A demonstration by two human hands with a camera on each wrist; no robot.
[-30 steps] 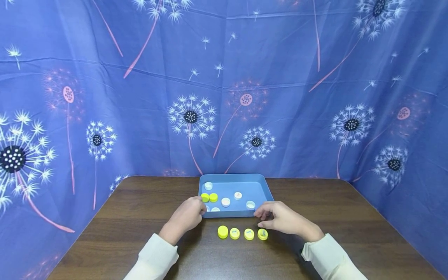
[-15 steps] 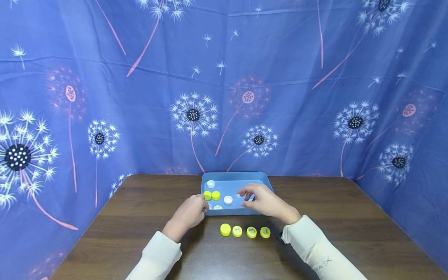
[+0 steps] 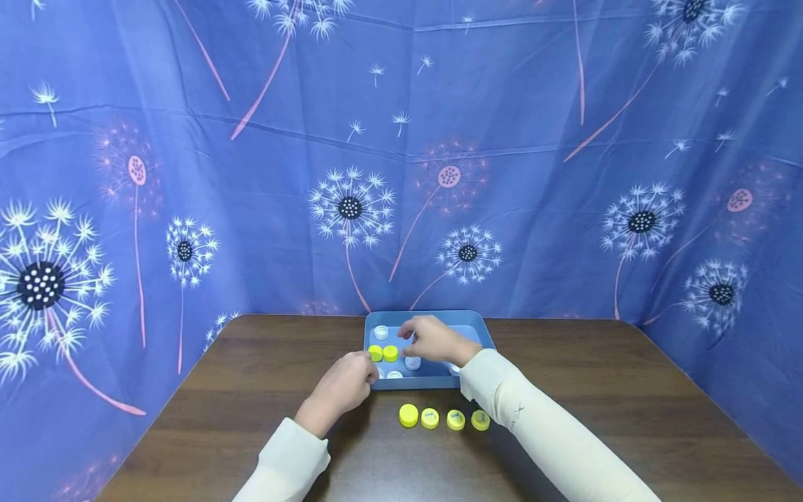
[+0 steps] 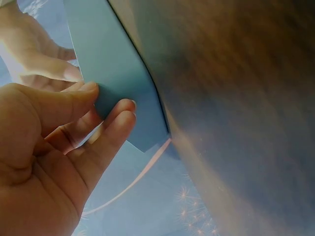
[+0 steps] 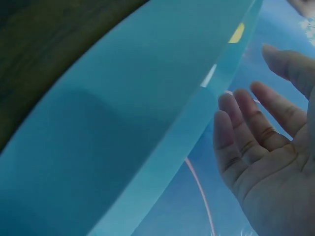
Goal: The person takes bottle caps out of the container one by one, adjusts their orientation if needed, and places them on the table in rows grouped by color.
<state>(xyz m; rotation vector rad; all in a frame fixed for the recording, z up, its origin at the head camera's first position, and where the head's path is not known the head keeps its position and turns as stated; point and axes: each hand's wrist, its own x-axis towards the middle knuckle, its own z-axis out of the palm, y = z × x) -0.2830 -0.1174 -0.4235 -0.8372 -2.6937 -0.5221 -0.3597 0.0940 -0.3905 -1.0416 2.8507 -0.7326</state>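
A shallow blue tray (image 3: 417, 383) stands near the back of the table. My left hand (image 3: 341, 385) grips its front left corner; in the left wrist view the thumb and fingers of that hand (image 4: 64, 135) lie at the tray wall (image 4: 110, 54). My right hand (image 3: 434, 339) is over the middle of the tray with nothing visible in it. Its fingers look loosely bent and spread in the right wrist view, where the hand (image 5: 270, 147) is beside the tray wall (image 5: 113, 108). Below its fingertips sits a white bottle cap (image 3: 413, 363), and two yellow caps (image 3: 390, 353) are left of it.
Another white cap (image 3: 380, 332) lies at the tray's back left, and more white caps show along the front. In front of the tray, several yellow caps (image 3: 429, 418) form a row on the brown wooden table (image 3: 251, 390). A blue dandelion-print cloth (image 3: 533, 209) hangs behind.
My right hand has moved from the tray's front right edge leftward and inward over its middle. The left hand has stayed at the tray's corner. The row of yellow caps is unchanged.
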